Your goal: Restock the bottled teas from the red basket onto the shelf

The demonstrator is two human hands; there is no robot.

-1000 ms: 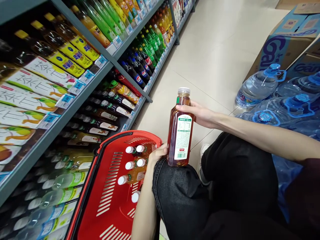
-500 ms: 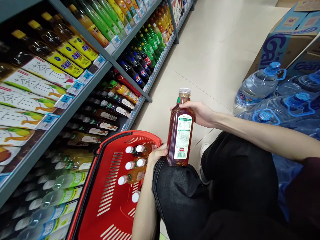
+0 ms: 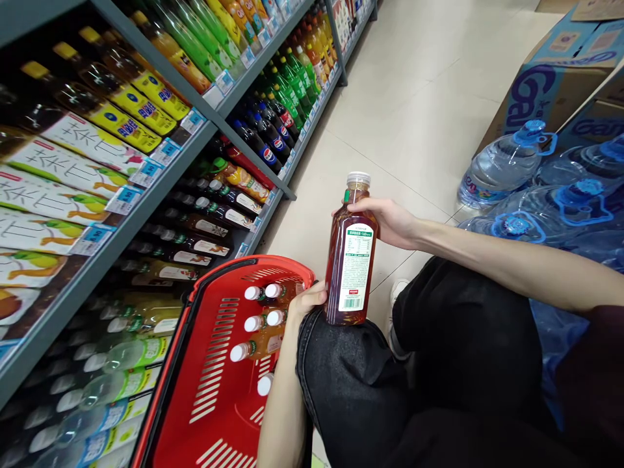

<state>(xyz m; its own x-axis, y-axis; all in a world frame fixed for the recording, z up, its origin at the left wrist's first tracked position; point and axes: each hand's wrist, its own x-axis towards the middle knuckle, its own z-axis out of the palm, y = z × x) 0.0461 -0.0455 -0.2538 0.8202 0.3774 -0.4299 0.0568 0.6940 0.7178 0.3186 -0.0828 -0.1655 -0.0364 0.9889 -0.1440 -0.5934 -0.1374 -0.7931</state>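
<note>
A dark amber drink bottle (image 3: 357,266) with a white cap stands nearly upright just above my bent knee, its printed back label facing me. My right hand (image 3: 387,220) grips it near the neck and shoulder. Low on its left side, my left hand (image 3: 308,299) holds it too, the fingertips partly hidden behind the bottle. To the left of my left forearm is a red shopping basket (image 3: 209,364). Several white-capped juice bottles (image 3: 266,341) lie inside it.
Shelves (image 3: 195,130) of bottled drinks run along the left, with dark-juice bottles (image 3: 205,224) on the lowest level beside the basket. Large water jugs (image 3: 502,162) and printed cardboard boxes (image 3: 531,97) stand on the right. Tiled floor (image 3: 390,110) lies between.
Almost nothing differs. The bottle and both hands stay in the same place, with only a very slight shift of the view.
</note>
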